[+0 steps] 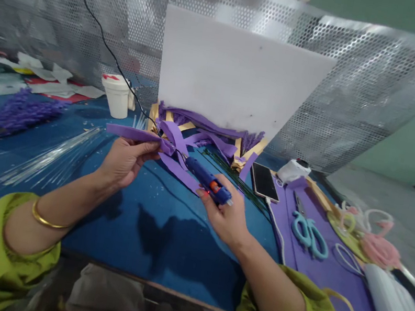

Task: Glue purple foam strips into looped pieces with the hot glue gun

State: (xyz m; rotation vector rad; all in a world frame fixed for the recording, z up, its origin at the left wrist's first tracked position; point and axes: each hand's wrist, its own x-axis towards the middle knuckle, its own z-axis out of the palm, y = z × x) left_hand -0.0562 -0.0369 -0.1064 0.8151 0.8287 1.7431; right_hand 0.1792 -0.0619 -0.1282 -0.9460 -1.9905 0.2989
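My left hand (129, 160) pinches a purple strip (126, 132) above the blue table, with one end of the strip sticking out to the left. In my right hand (227, 209) is a blue glue gun (204, 176), its fingers wrapped around the body. The gun's nozzle points left and meets the purple material beside my left fingertips; whether it touches is hard to make out. More purple strips (182, 175) loop and hang around that spot, some of them behind the gun. A small red light glows on the gun near my right thumb.
Purple flower sprigs (24, 111) and clear thin sticks (56, 156) lie at left, near a white cup (116, 95). A white board (237, 75) stands behind. To the right are a phone (264, 181) with its cable, blue-handled scissors (309, 233) and pink cord (379, 250).
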